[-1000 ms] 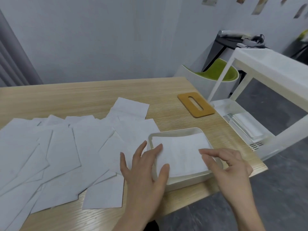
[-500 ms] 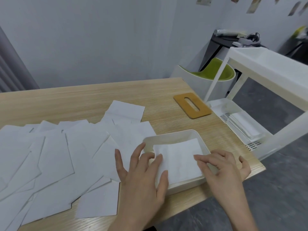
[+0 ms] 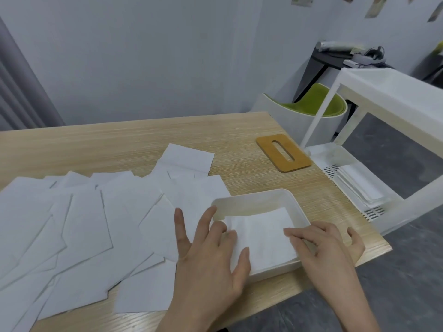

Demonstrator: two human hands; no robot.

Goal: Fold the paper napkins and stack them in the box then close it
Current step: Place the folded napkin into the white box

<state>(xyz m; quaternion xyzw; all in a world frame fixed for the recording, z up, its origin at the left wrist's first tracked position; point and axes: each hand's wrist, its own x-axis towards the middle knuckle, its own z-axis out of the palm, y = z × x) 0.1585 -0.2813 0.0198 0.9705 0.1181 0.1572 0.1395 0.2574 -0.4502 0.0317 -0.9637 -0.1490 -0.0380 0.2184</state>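
A white open box [image 3: 251, 200] stands near the table's front right corner. A folded white napkin [image 3: 261, 233] lies inside it. My left hand [image 3: 208, 255] reaches over the box's left rim, two fingertips bent down onto the napkin's left edge, thumb at the near wall. My right hand [image 3: 321, 245] comes over the right rim, its straight fingers pressing on the napkin's right edge. Several unfolded white napkins [image 3: 96, 221] lie spread over the table to the left. The wooden lid [image 3: 282, 152] with an oval slot lies flat behind the box.
The wooden table [image 3: 119, 142] ends just right of the box. A white shelf cart [image 3: 383, 97] stands to the right, its lower tray [image 3: 335, 159] holding a stack of napkins [image 3: 359, 185]. A green chair [image 3: 311, 106] is behind it.
The napkin has sunk lower into the box. Both hands have slid further in over the rims and press on its edges.
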